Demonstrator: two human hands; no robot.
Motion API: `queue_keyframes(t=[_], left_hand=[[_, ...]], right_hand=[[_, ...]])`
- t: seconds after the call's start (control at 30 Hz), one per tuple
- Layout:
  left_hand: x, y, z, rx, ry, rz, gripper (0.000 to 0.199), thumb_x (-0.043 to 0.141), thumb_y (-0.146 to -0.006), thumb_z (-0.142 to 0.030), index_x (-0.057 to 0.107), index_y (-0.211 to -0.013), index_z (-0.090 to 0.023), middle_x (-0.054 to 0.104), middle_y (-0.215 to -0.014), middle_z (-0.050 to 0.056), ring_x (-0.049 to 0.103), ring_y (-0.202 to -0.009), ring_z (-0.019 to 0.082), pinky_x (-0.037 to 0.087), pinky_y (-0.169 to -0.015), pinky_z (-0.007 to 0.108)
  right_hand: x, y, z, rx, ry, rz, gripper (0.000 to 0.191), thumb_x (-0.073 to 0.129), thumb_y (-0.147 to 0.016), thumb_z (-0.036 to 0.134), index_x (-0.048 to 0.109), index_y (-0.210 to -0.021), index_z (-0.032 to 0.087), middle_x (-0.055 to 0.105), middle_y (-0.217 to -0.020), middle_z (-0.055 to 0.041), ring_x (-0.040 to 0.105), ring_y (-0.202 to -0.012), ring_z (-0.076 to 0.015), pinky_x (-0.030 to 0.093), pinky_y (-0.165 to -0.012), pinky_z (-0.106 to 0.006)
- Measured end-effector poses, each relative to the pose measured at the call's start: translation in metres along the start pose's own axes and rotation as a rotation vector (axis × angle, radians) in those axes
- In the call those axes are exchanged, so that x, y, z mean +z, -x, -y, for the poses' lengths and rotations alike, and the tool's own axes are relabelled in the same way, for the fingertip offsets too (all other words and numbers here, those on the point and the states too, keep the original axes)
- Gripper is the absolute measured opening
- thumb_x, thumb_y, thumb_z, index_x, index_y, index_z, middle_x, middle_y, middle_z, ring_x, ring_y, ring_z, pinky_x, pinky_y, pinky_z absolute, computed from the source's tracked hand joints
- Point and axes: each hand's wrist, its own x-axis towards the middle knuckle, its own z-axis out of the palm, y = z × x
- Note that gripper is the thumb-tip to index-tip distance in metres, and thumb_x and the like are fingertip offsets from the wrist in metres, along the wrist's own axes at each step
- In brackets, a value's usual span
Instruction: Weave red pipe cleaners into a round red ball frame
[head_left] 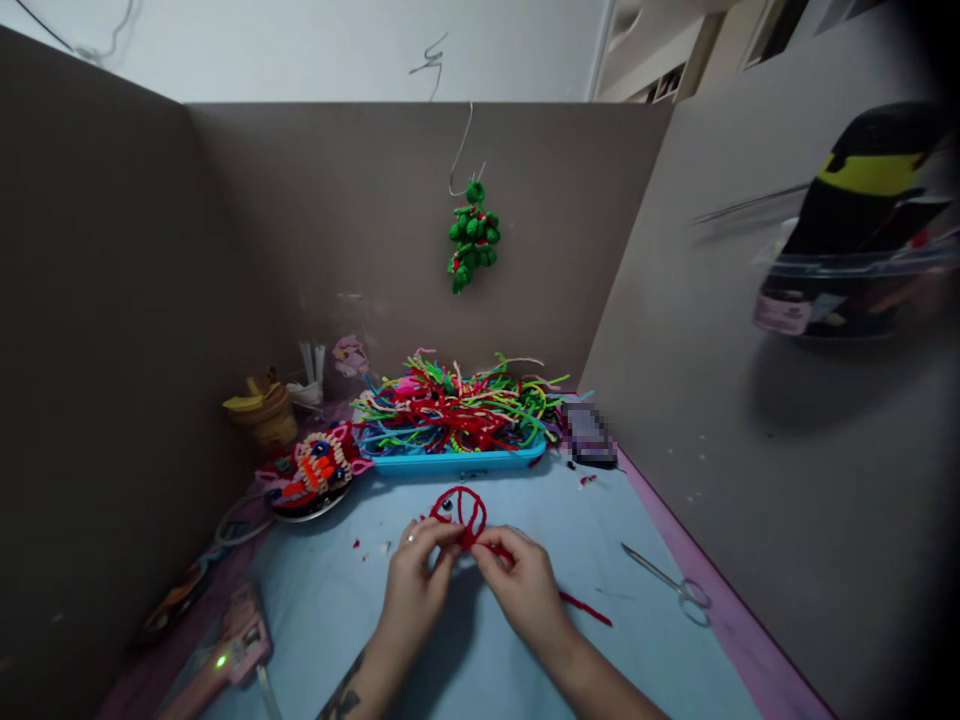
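Observation:
A red pipe cleaner shape (471,492), bent into a rounded outline with curved bars across it, rises between my two hands. A small dark bead-like eye (447,505) sits on its left side. My left hand (424,555) pinches the lower left of this shape between thumb and fingers. Right beside it, my right hand (517,565) grips the shape's lower right, where a red strand enters the fingers. A red tail end (586,607) shows beyond my right wrist, lying over the cloth. My fingers cover the bottom of the shape.
A blue tray (457,462) heaped with colourful pipe cleaners stands at the back. Scissors (675,585) lie at right, a phone (589,435) behind them. At left are a pink glue gun (244,635) and a plate of finished figures (319,470). A green ornament (474,238) hangs above.

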Motion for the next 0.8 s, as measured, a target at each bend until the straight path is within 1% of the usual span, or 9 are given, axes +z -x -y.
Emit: queue_keyframes(t=[0.1, 0.17, 0.37, 0.57, 0.63, 0.7, 0.8], left_hand=[[-0.0001, -0.0011, -0.0026, -0.026, 0.042, -0.019, 0.015, 0.061, -0.082, -0.023, 0.074, -0.088, -0.021, 0.075, -0.087, 0.008, 0.067, -0.088, 0.024, 0.051, -0.086, 0.041], [0.0001, -0.0017, -0.0045, -0.037, 0.057, -0.021, 0.014, 0.062, -0.081, -0.023, 0.074, -0.087, -0.021, 0.075, -0.086, 0.008, 0.067, -0.087, 0.024, 0.051, -0.086, 0.04], [0.0012, -0.0015, -0.0071, -0.033, 0.054, 0.006, 0.015, 0.062, -0.081, -0.022, 0.075, -0.088, -0.021, 0.075, -0.086, 0.008, 0.067, -0.088, 0.024, 0.051, -0.085, 0.04], [0.001, -0.0013, -0.0084, -0.081, 0.081, 0.01, 0.015, 0.063, -0.079, -0.023, 0.074, -0.089, -0.021, 0.075, -0.088, 0.009, 0.067, -0.087, 0.024, 0.051, -0.084, 0.04], [0.0006, -0.0014, -0.0083, -0.091, 0.063, -0.012, 0.014, 0.065, -0.077, -0.024, 0.074, -0.088, -0.022, 0.074, -0.088, 0.009, 0.067, -0.087, 0.025, 0.051, -0.085, 0.042], [0.0002, -0.0016, -0.0083, -0.083, 0.02, -0.026, 0.012, 0.066, -0.076, -0.024, 0.074, -0.085, -0.022, 0.074, -0.086, 0.008, 0.067, -0.087, 0.025, 0.048, -0.09, 0.046], [-0.0003, -0.0016, -0.0092, -0.06, -0.059, -0.026, 0.012, 0.066, -0.075, -0.024, 0.074, -0.084, -0.024, 0.075, -0.086, 0.007, 0.067, -0.087, 0.027, 0.039, -0.1, 0.055]], right_hand=[[0.001, -0.0006, 0.0, 0.057, -0.115, 0.0, 0.015, 0.06, -0.078, 0.026, 0.065, -0.069, 0.016, 0.064, -0.067, -0.0023, 0.057, -0.063, -0.0157, 0.044, -0.061, -0.023], [0.0013, -0.0012, -0.0007, 0.092, -0.157, 0.013, 0.016, 0.06, -0.078, 0.027, 0.064, -0.068, 0.016, 0.062, -0.065, -0.0015, 0.055, -0.061, -0.0148, 0.043, -0.058, -0.023], [0.0001, -0.0016, -0.0011, 0.111, -0.172, 0.044, 0.016, 0.056, -0.077, 0.027, 0.059, -0.065, 0.016, 0.052, -0.059, 0.002, 0.044, -0.056, -0.012, 0.036, -0.053, -0.022], [0.0002, -0.0022, -0.0001, 0.126, -0.182, 0.034, 0.017, 0.059, -0.075, 0.029, 0.06, -0.065, 0.016, 0.053, -0.059, 0.0019, 0.044, -0.055, -0.0117, 0.036, -0.053, -0.022], [0.0005, -0.0032, -0.0002, 0.127, -0.184, 0.036, 0.019, 0.061, -0.076, 0.032, 0.061, -0.065, 0.016, 0.054, -0.059, 0.0018, 0.044, -0.054, -0.0116, 0.036, -0.053, -0.022], [0.0005, -0.0043, -0.0008, 0.13, -0.194, 0.053, 0.022, 0.062, -0.076, 0.035, 0.061, -0.065, 0.016, 0.053, -0.058, 0.0024, 0.043, -0.053, -0.0113, 0.036, -0.052, -0.022], [0.0001, -0.0054, -0.0027, 0.159, -0.216, 0.09, 0.026, 0.063, -0.075, 0.039, 0.059, -0.063, 0.016, 0.05, -0.056, 0.0033, 0.042, -0.053, -0.0111, 0.035, -0.052, -0.022]])
